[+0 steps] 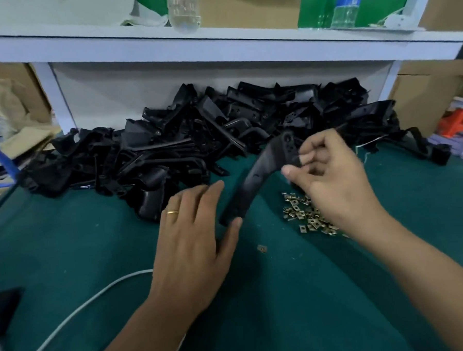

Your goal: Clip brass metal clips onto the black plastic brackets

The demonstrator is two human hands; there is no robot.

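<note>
— Two hands are over the green tabletop (68, 251). What do they hold?

— The right hand (332, 178) has its fingers curled round the top part of one curved black bracket (252, 185). That grip is tight on it. The bracket slants down from there to its low end.

— And the left hand (193, 236)?

— Its fingers are straight and spread flat. The thumb tip touches the low end of the bracket. It has a gold ring (172, 212) on one finger. That grip is wide open and holds nothing.

— Where are the clips?

— A small heap of brass clips (305, 214) lies on the tabletop, just under the right hand and wrist. One loose clip (261, 248) lies alone, nearer the person, between the two arms.

— Are there more brackets?

— Yes, a big pile of black brackets (209, 139) lies along the back of the tabletop, under a white shelf (218, 47).

— Can you read any words?

— I see a white letter "A" (86, 187) on one black part at the left of the pile. A clear bottle (184, 11) and a bottle with a blue label (347, 3) stand on the shelf, but the label is too blurred to read.

— Anything else?

— A white cable (84, 303) runs over the tabletop by the left arm.
</note>
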